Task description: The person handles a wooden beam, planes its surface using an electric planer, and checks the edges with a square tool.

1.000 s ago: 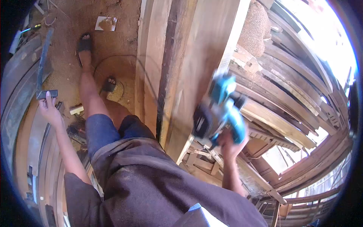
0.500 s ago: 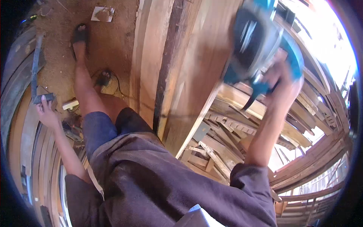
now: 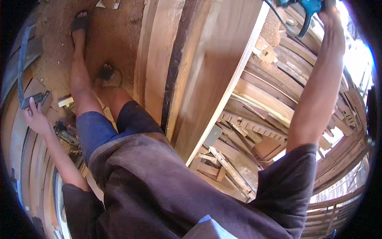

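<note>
While the right hand (image 3: pixel 330 14) grips a teal power tool (image 3: pixel 310 8), upper right, the left hand (image 3: pixel 37 118) clasps a square (image 3: pixel 21 67), frame left, its long blade pointing up.

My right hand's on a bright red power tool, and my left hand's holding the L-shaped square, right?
Not quite: the power tool is teal, not red, as the head view shows. Your right hand is on it, and your left hand is holding the L-shaped square, as you said.
</note>
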Demonstrator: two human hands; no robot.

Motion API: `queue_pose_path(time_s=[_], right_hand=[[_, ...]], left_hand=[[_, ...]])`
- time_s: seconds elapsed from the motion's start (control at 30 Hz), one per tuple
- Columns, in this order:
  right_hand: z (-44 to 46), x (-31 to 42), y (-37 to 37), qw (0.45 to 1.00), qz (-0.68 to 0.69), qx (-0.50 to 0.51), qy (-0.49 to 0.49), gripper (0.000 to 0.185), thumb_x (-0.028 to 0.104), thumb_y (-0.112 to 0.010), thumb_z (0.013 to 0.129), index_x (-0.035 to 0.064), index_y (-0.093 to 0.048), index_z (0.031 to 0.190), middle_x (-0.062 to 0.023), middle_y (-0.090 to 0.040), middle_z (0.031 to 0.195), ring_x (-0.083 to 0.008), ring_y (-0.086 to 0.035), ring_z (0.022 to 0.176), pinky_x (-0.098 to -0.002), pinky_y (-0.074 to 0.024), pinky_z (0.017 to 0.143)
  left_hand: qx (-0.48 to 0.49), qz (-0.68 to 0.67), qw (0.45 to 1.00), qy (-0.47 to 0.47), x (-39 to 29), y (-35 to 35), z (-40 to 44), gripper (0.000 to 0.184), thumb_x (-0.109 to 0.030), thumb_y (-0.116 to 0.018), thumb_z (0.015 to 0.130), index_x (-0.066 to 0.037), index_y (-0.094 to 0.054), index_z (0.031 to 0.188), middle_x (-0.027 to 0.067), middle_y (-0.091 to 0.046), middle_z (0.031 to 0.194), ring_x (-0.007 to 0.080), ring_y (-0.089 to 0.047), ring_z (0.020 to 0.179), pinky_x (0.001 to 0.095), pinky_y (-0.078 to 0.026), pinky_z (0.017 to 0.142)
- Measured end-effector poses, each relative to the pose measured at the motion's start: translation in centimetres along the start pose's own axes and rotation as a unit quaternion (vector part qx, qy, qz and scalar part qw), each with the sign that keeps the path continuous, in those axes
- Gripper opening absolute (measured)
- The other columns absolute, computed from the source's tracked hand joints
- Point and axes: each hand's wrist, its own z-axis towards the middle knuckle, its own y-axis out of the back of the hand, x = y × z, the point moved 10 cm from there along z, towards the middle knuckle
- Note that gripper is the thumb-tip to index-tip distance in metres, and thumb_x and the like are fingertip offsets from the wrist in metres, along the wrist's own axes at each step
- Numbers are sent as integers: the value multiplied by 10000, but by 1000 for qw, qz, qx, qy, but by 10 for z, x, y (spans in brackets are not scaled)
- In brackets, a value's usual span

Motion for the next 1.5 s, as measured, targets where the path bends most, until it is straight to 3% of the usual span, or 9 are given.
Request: queue_pose_path(time_s=[0.2, 0.33, 0.53, 0.83, 1.03, 1.2, 1.3, 1.4, 1.5], right_hand=[[-292, -36, -19, 997, 2, -29, -70, 131, 134, -684, 936, 70, -621, 840, -28, -527, 591, -142, -525, 506, -291, -433, 490], [-492, -82, -8, 976, -96, -63, -184, 344, 154, -710, 940, -33, -615, 1213, -5, -597, 642, -110, -599, 494, -276, -482, 460], [-621, -119, -4, 947, -14, -104, -303, 321, 124, -783, 921, -10, -622, 1165, -30, -676, 847, -91, -629, 686, -261, -522, 628], [-417, -55, -20, 978, -37, -88, -183, 179, 76, -683, 956, -27, -620, 1089, -34, -619, 671, -103, -568, 476, -259, -442, 457], [-235, -4, -32, 987, -31, -96, -121, 197, 118, -745, 901, 66, -585, 799, -14, -474, 576, -147, -464, 475, -317, -445, 477], [-20, -1, -15, 992, 64, 46, -95, 47, 87, -682, 961, 66, -669, 921, 3, -526, 663, -123, -504, 545, -270, -459, 572], [55, 51, -32, 999, -9, 25, 45, 218, 232, -620, 990, 76, -695, 1123, 19, -495, 632, -120, -494, 523, -307, -476, 479], [127, 61, -40, 994, 81, 67, -43, 69, 105, -631, 986, 90, -596, 1044, 75, -450, 656, -33, -450, 517, -171, -432, 464], [120, 58, -28, 996, 63, 50, -30, 62, 120, -636, 972, 79, -610, 1010, 51, -487, 664, -63, -482, 535, -202, -443, 487]], left_hand=[[-35, 13, 998, 47, 24, 16, -41, 241, -207, -671, 1077, 32, -661, 1113, 119, -696, 1156, 193, -675, 1103, 408, -601, 1024], [-13, 14, 998, 67, 38, 13, -48, 244, -222, -668, 1081, 22, -659, 1089, 121, -686, 1171, 186, -668, 1102, 419, -593, 1030], [4, -6, 998, 57, 26, -8, -41, 250, -214, -677, 1075, 33, -652, 1097, 137, -681, 1172, 196, -670, 1094, 424, -596, 1029], [11, 16, 997, 70, 10, -27, -23, 260, -200, -683, 1069, 50, -650, 1132, 146, -679, 1182, 210, -678, 1115, 430, -602, 1034], [11, 10, 998, 68, -5, -40, 3, 260, -197, -682, 1068, 52, -651, 1140, 149, -681, 1178, 212, -681, 1121, 426, -613, 1022], [26, 17, 999, 36, -54, -56, 18, 263, -198, -682, 1067, 57, -646, 1125, 148, -685, 1173, 219, -687, 1113, 420, -620, 1017], [25, 43, 999, 12, -66, -52, 28, 268, -199, -683, 1067, 59, -639, 1123, 165, -686, 1183, 241, -699, 1109, 424, -618, 1031], [7, 25, 1000, 9, -62, -36, 33, 264, -192, -688, 1063, 62, -636, 1114, 184, -689, 1183, 259, -710, 1102, 428, -615, 1042], [16, 19, 999, -23, -78, -34, 29, 271, -192, -695, 1059, 70, -636, 1093, 194, -691, 1178, 269, -712, 1105, 427, -616, 1042]])
